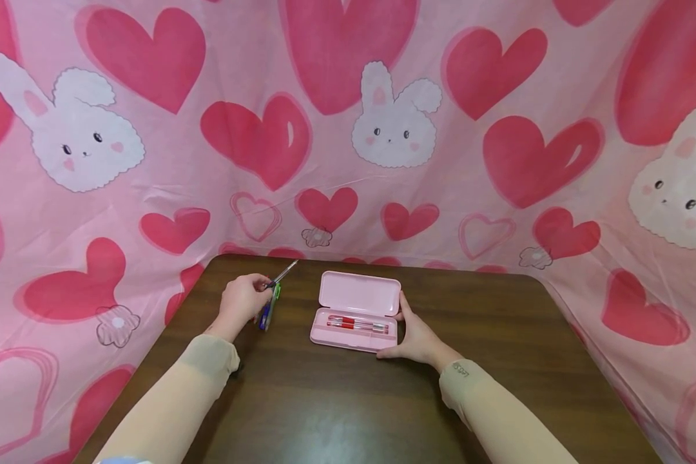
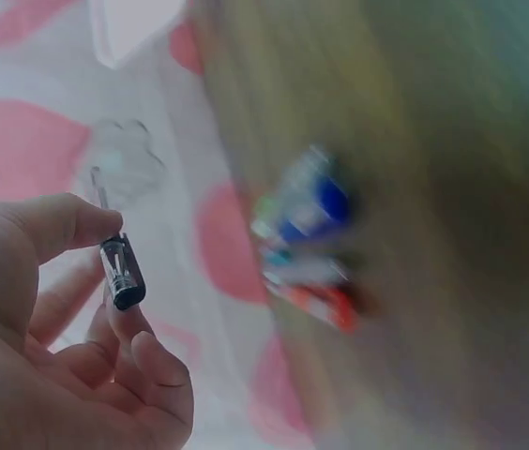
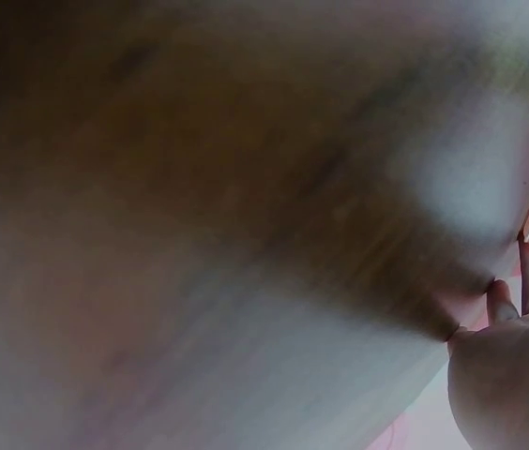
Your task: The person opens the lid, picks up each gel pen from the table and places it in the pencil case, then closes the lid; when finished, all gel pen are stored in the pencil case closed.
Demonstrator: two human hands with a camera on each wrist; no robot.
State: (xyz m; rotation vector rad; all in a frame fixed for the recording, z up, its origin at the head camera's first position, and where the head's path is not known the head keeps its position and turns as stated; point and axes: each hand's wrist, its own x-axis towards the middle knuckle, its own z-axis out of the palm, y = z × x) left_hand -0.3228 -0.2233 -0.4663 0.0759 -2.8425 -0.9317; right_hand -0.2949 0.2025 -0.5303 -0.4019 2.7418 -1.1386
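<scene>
A black-capped clear pen (image 1: 285, 272) is pinched between the thumb and fingers of my left hand (image 1: 242, 304), raised over the table's left side. In the left wrist view the dark end of that pen (image 2: 124, 274) points toward the camera. Below the hand lie several pens (image 1: 265, 317), blue and green parts showing; they look blurred in the left wrist view, with an orange-red one (image 2: 325, 305) too. A pink pencil case (image 1: 359, 291) stands open at the middle, holding red pens (image 1: 348, 323). My right hand (image 1: 419, 339) holds its right end, thumb at the front corner, fingers by the lid.
The dark wooden table (image 1: 325, 399) reaches back to a pink cloth (image 1: 336, 174) with hearts and rabbits, which hangs behind it and along both sides. The case's raised lid leans back toward the table's far edge.
</scene>
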